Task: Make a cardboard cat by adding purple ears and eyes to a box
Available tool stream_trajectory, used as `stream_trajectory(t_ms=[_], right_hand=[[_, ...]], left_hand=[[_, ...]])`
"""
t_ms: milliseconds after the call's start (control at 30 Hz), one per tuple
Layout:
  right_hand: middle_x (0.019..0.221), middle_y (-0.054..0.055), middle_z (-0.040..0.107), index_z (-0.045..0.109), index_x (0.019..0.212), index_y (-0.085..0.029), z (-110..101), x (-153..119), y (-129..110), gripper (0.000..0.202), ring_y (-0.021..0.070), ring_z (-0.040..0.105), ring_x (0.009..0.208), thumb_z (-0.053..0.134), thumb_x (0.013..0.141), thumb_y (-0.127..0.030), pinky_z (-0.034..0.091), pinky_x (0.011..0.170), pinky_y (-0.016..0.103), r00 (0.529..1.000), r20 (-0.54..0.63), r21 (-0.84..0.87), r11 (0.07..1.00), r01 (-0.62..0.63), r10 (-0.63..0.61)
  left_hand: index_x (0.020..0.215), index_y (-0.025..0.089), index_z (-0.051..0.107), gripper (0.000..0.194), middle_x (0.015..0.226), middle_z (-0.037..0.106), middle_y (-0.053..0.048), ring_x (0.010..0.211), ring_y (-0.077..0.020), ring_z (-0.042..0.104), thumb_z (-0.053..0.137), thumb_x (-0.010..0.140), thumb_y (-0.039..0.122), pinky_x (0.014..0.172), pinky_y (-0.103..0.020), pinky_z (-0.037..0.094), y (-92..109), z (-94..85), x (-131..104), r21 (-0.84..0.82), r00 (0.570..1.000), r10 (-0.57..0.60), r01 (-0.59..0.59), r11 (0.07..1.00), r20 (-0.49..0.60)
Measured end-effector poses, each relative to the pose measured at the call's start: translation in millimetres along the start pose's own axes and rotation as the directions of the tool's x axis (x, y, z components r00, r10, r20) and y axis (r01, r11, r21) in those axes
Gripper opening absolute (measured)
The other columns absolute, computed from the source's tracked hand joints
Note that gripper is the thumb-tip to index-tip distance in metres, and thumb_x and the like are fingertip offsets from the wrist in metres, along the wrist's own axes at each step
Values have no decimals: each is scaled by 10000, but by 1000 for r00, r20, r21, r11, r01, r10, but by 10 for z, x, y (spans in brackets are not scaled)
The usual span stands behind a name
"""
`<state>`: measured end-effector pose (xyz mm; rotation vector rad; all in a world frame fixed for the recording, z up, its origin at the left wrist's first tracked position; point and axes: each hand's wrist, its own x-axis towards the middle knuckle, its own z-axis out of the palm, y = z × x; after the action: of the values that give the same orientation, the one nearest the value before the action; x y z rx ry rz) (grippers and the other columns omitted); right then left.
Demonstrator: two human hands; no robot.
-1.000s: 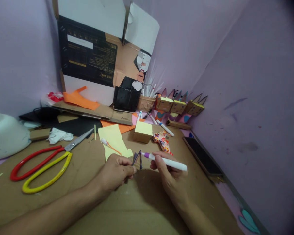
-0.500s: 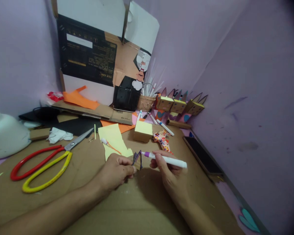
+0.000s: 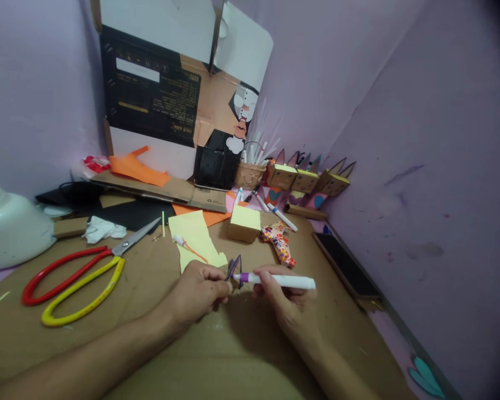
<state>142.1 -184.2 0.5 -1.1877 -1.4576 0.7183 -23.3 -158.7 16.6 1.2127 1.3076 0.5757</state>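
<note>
Between the thumb and fingers of my left hand (image 3: 202,288) is a small pointed cardboard piece (image 3: 236,269) with dark purple edges. My right hand (image 3: 285,294) grips a purple marker (image 3: 287,281) with a white barrel, held nearly level. Its tip meets the cardboard piece, low on its face near my left fingertips. Part of the piece is hidden behind those fingers and the marker. Just beyond my hands lie a yellow paper sheet (image 3: 191,233), a cardboard box with a yellow top (image 3: 245,224) and a floral-patterned piece (image 3: 280,244).
Large scissors (image 3: 104,269) with red and yellow handles lie open at left, near a white bowl (image 3: 14,230). A dark phone (image 3: 345,264) rests by the right wall. Behind are a cup of sticks (image 3: 249,175), cardboard figures with pointed ears (image 3: 306,180) and a big unfolded box (image 3: 150,89).
The marker tip has moved from the top point of the cardboard piece down to its lower part. My left hand keeps its hold, and the view has shifted slightly.
</note>
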Motion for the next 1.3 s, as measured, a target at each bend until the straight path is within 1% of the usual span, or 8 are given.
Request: stream_trajectory(t_ms=[233, 367, 500, 567, 700, 767, 1133, 1300], right_hand=[[556, 23, 661, 682, 798, -148, 17, 68, 7, 206, 151, 625, 496, 622, 778, -344, 510, 464, 238, 984, -168, 100, 994, -43, 59], [547, 24, 654, 681, 772, -146, 8, 64, 5, 221, 151, 619, 491, 613, 786, -355, 505, 464, 241, 987, -155, 55, 998, -28, 36], [537, 28, 640, 686, 710, -146, -7, 44, 14, 245, 142, 601, 488, 596, 807, -353, 484, 457, 232, 995, -101, -5, 1000, -25, 24], [532, 24, 636, 687, 700, -148, -5, 43, 15, 244, 137, 596, 481, 599, 806, -350, 481, 451, 226, 995, -99, 10, 1000, -19, 20], [546, 17, 657, 685, 780, -151, 17, 62, 10, 199, 148, 624, 486, 635, 772, -343, 516, 460, 236, 983, -176, 114, 993, -34, 54], [559, 18, 670, 685, 808, -155, 23, 70, 10, 193, 152, 638, 497, 643, 766, -338, 532, 471, 241, 981, -181, 143, 989, -44, 70], [499, 21, 621, 706, 729, -140, -31, 39, 21, 251, 133, 576, 454, 587, 814, -344, 457, 434, 223, 997, -72, 14, 999, -33, 34], [534, 13, 639, 693, 749, -153, -8, 57, 44, 198, 129, 598, 482, 618, 793, -331, 484, 462, 215, 990, -128, 96, 995, -39, 52]], left_hand=[[436, 172, 513, 200, 291, 346, 77, 283, -48, 245, 539, 578, 311, 331, -194, 154, 10, 2, -25, -23, 1000, -14, 14, 1000, 3], [432, 172, 509, 204, 294, 354, 76, 282, -45, 247, 534, 585, 304, 334, -192, 153, 10, 5, -27, -21, 1000, -19, 19, 1000, -9], [433, 170, 517, 210, 294, 357, 72, 288, -50, 258, 543, 585, 312, 334, -195, 161, 10, -1, -10, -5, 1000, -5, 5, 1000, -7], [430, 171, 518, 212, 288, 350, 72, 288, -51, 255, 542, 583, 315, 333, -195, 165, 13, -6, -6, 6, 1000, -8, 8, 1000, -7], [426, 171, 518, 206, 299, 365, 68, 289, -48, 256, 534, 574, 313, 333, -194, 158, 13, -8, -13, -2, 1000, -3, 3, 1000, 2], [424, 172, 517, 201, 303, 371, 66, 290, -49, 258, 529, 571, 309, 331, -194, 156, 12, -5, -16, -7, 1000, -9, 9, 1000, 5], [434, 168, 523, 212, 293, 364, 72, 285, -48, 255, 541, 569, 330, 326, -194, 156, 23, -9, -30, -12, 1000, -10, 10, 1000, -5], [434, 163, 529, 209, 291, 358, 73, 285, -45, 249, 550, 561, 328, 323, -190, 153, 10, -6, -19, -13, 1000, -12, 12, 1000, 16]])
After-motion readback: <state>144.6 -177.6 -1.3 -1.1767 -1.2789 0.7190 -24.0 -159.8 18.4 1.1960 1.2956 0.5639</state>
